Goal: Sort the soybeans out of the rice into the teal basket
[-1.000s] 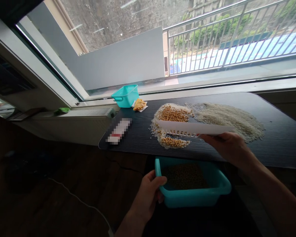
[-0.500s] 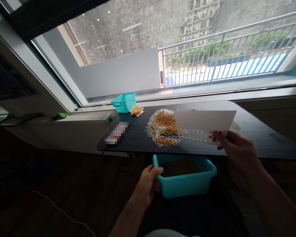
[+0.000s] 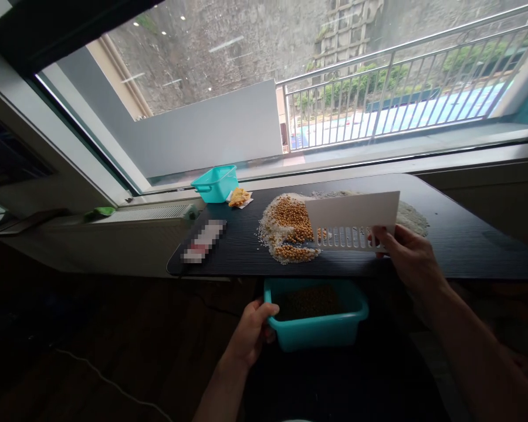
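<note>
My left hand [image 3: 251, 329] grips the left rim of a teal plastic tub [image 3: 319, 333], held just below the table's front edge. Dark brown grains, too dim to name, lie inside the tub. In my right hand [image 3: 407, 246] is a white slotted card [image 3: 354, 210], pinched at its lower right corner, its row of slots along the bottom. The card stands tilted over the table, its left end by a heap of yellow soybeans [image 3: 293, 220]. White rice-like grains [image 3: 268, 231] ring the beans. Greyish grains [image 3: 411, 218] show behind the card and are partly hidden.
The dark table [image 3: 237, 252] stands against a large window. A second teal basket [image 3: 216, 183] sits at its far left, beside yellow food pieces on a napkin [image 3: 240, 198]. A blurred flat item [image 3: 203, 241] lies on the left. A radiator [image 3: 149, 214] is left of the table.
My right hand and the slotted card have shifted left, and the card's face is turned slightly. The teal tub and my left hand have moved slightly left. The view has shifted a little.
</note>
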`<action>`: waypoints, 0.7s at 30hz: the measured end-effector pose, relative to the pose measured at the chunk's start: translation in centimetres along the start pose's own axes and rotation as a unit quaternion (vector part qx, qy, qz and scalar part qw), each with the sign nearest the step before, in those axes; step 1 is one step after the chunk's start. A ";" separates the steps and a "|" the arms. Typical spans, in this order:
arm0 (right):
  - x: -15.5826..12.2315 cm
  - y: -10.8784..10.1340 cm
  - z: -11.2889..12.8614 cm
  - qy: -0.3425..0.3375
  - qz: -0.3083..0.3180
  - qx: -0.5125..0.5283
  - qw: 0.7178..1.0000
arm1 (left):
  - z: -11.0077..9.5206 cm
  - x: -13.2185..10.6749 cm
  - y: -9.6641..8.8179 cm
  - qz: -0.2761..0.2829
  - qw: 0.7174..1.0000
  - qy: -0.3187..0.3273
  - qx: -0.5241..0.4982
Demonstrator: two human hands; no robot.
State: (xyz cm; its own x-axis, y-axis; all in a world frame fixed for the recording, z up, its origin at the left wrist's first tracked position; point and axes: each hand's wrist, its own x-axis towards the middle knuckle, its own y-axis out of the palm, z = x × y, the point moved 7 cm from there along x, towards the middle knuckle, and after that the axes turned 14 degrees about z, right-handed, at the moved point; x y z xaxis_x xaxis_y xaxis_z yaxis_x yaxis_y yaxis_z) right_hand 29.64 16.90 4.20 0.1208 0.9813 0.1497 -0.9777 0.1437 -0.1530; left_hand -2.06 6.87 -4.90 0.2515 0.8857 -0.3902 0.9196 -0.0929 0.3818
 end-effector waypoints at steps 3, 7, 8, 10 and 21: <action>-0.1 0.2 0.2 0.005 0.006 -0.005 1.000 | 0.0 -0.1 0.2 -0.007 1.000 0.000 0.007; -0.3 0.3 0.3 0.008 0.011 -0.013 1.000 | 0.1 -0.2 0.6 -0.006 1.000 0.005 0.004; -0.3 0.3 0.3 0.006 0.013 -0.014 1.000 | 0.1 -0.2 0.5 -0.007 1.000 0.005 0.001; -0.2 0.3 0.2 0.002 0.019 -0.016 1.000 | 0.3 -0.2 0.3 -0.008 1.000 0.005 -0.005; -0.2 0.6 0.7 -0.003 0.035 -0.020 0.999 | 0.0 -0.5 0.4 -0.003 0.999 0.006 -0.040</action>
State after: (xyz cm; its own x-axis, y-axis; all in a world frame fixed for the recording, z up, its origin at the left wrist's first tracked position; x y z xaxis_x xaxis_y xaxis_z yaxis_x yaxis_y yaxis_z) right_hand 28.94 16.73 4.76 0.0507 0.9884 0.1432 -0.9761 0.0794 -0.2024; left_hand -1.81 6.36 -4.53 0.2417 0.8915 -0.3831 0.8940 -0.0511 0.4451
